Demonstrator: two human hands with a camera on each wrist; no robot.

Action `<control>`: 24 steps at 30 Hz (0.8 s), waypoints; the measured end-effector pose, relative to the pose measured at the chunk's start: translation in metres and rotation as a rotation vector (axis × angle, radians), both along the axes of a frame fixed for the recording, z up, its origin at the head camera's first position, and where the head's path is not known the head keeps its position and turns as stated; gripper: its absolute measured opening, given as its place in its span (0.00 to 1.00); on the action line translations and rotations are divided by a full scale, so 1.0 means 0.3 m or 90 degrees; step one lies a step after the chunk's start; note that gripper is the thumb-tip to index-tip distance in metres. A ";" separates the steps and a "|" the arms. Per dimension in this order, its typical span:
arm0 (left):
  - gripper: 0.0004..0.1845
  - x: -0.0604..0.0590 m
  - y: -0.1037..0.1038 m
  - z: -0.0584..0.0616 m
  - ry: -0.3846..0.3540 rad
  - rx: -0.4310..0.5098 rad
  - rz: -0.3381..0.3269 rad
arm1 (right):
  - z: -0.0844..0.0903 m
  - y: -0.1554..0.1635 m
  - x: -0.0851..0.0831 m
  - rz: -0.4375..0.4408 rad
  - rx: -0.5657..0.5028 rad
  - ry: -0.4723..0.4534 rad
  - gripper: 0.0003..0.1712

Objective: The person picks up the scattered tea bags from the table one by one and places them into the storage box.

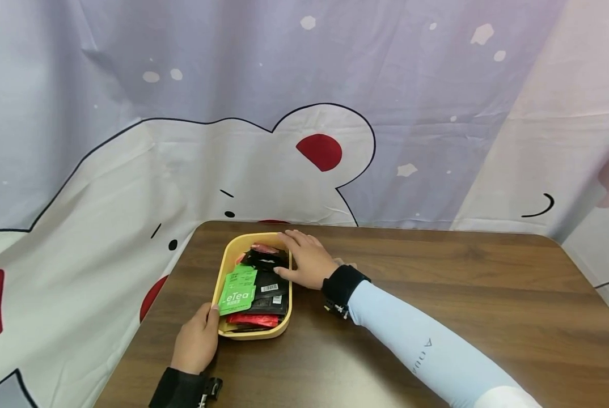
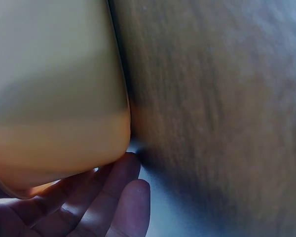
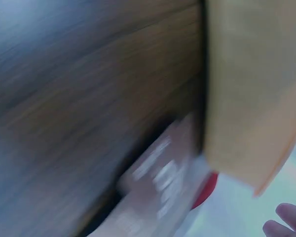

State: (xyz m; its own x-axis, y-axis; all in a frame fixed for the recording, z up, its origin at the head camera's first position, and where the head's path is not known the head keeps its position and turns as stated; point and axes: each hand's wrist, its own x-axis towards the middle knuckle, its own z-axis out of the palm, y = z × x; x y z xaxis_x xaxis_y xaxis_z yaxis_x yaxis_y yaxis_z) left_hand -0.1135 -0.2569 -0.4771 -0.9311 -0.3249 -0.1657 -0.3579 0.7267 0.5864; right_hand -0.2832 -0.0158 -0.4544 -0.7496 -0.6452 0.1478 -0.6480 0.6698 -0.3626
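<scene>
The left hand [image 1: 196, 339] sits at the near left corner of the yellow tray [image 1: 225, 263], its thumb on the rim and its fingers [image 2: 119, 197] curled under the tray's outer wall, so it grips that corner. The tray stands on the brown worktop [image 1: 437, 294], toward the worktop's far left part. Inside the tray, nearest the left hand, lies a red packet [image 1: 252, 321]; above it a green packet marked eTea [image 1: 238, 289] overlaps a black packet with a barcode [image 1: 271, 293]. Farther in are more dark sachets [image 1: 265, 259] and another red one [image 1: 264, 248]. The right hand [image 1: 305, 260] lies over the tray's far right rim, fingers fairly straight and spread, resting on the rim and the dark sachets, with nothing gripped. Behind the tray, beyond the worktop's far edge, hangs a cartoon-printed curtain [image 1: 304, 85].
</scene>
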 end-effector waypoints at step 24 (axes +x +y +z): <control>0.27 -0.002 0.001 0.000 0.004 -0.002 0.000 | -0.136 0.349 0.017 -0.011 0.038 -0.035 0.49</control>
State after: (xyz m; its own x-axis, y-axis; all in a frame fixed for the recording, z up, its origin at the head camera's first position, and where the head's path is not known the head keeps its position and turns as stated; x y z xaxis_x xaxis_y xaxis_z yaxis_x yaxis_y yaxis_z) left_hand -0.1140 -0.2565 -0.4771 -0.9323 -0.3249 -0.1590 -0.3540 0.7292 0.5856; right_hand -0.2782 0.0888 -0.4953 -0.7662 -0.6390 0.0680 -0.6167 0.7015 -0.3570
